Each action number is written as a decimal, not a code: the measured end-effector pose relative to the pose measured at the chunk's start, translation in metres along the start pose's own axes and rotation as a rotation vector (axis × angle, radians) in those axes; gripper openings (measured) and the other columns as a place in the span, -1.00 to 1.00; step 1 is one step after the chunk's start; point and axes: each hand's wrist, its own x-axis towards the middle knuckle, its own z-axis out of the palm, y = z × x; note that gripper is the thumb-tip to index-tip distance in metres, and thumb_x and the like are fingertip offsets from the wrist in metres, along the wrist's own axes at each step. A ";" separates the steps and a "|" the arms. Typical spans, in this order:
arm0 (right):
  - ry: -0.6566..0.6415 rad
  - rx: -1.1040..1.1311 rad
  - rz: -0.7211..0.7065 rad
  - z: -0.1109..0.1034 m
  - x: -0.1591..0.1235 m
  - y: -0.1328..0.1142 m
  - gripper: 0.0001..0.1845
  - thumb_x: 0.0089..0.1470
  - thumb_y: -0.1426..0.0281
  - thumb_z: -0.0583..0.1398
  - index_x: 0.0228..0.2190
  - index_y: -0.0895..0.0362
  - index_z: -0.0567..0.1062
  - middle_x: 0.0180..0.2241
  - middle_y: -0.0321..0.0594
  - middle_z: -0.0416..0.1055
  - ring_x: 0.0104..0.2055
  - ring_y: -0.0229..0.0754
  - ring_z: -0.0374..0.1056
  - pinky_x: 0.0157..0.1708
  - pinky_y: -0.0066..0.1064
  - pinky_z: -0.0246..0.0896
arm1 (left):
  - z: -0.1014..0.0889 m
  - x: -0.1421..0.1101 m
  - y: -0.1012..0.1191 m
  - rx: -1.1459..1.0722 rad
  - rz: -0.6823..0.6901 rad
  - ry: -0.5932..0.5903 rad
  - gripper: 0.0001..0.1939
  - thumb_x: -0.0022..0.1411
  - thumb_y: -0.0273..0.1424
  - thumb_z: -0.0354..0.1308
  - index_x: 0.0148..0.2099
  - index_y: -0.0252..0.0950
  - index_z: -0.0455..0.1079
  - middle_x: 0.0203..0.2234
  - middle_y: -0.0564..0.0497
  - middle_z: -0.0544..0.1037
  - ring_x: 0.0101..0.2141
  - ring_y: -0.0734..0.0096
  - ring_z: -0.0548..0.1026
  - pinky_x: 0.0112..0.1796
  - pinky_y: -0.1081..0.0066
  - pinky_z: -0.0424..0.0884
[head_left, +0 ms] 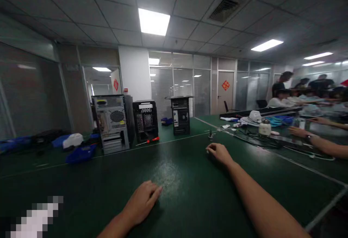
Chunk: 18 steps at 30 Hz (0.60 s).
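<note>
My left hand (141,201) rests on the green tabletop (185,194), its thumb stretched out and its fingers loosely bent, with nothing visible in it. Farther forward and to the right, the thumb and fingers of my right hand (220,154) are pinched together. A tiny pale bit shows at those fingertips, too small to name. Just beyond them stands a small dark object (210,135). A screwdriver (152,140) with a red handle lies ahead, in front of a black computer case (146,122).
A grey computer case (112,122) stands on the left, and another black case (181,118) to the right. Blue bins (81,154) sit at far left. Cables (250,140) and a cream container (264,127) lie near another person's hand (299,132) on the right.
</note>
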 end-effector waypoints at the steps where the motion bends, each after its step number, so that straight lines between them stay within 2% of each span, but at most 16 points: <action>1: 0.000 0.000 0.002 0.000 0.000 0.000 -0.70 0.11 0.16 0.20 -0.27 0.07 0.62 -0.29 -0.16 0.60 -0.25 -0.13 0.48 -0.18 -0.39 0.27 | 0.000 0.000 0.000 -0.002 0.001 0.003 -0.45 0.48 -0.09 -0.30 -0.43 -0.26 0.25 -0.48 0.03 0.40 -0.33 0.33 0.38 -0.03 0.31 0.18; 18: -0.020 0.018 0.036 -0.005 0.000 -0.003 -0.72 0.09 0.18 0.22 -0.27 0.08 0.62 -0.25 -0.15 0.60 -0.21 -0.13 0.47 -0.18 -0.37 0.28 | -0.008 -0.002 0.011 -0.031 -0.007 -0.005 -0.43 0.48 -0.11 -0.30 -0.45 -0.26 0.29 -0.48 0.00 0.44 -0.33 0.30 0.39 -0.22 0.35 0.20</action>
